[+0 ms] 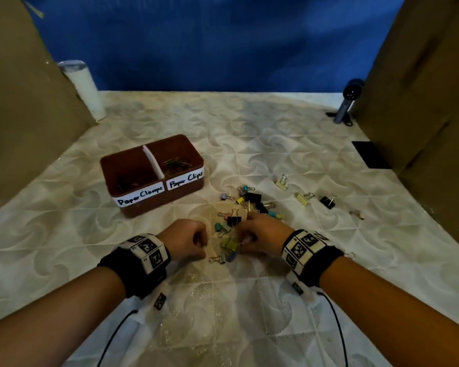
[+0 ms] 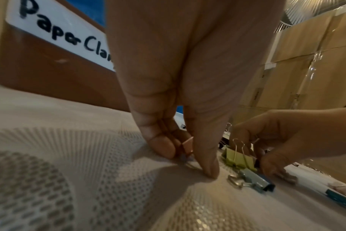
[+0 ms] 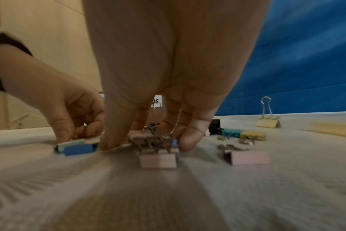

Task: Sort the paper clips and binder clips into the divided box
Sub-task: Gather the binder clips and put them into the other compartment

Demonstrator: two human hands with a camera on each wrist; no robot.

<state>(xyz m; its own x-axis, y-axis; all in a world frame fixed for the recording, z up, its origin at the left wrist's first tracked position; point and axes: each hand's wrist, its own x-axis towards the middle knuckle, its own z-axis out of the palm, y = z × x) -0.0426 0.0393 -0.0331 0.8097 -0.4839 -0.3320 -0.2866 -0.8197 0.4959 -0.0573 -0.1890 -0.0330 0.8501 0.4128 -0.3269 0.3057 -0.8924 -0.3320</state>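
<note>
The brown divided box (image 1: 151,176) stands left of centre. Its left half is labelled "Paper Clamps" (image 2: 55,33) and its right half "Paper Clips"; paper clips (image 1: 176,164) lie in the right half. A pile of coloured binder clips (image 1: 245,205) lies on the cloth in front of me. My left hand (image 1: 200,243) is curled at the pile's left edge and pinches a small pinkish clip (image 2: 188,146), its thumb tip on the cloth. My right hand (image 3: 144,143) has thumb and fingers curled round a cluster of binder clips (image 3: 154,138). A green binder clip (image 2: 239,159) lies between the hands.
Cardboard walls (image 1: 24,115) close both sides and a blue backdrop the rear. A white tumbler (image 1: 84,88) stands back left, a small black camera on a stand (image 1: 349,102) back right, with a black pad (image 1: 370,154) near it. Stray cream and black binder clips (image 1: 328,201) lie to the right.
</note>
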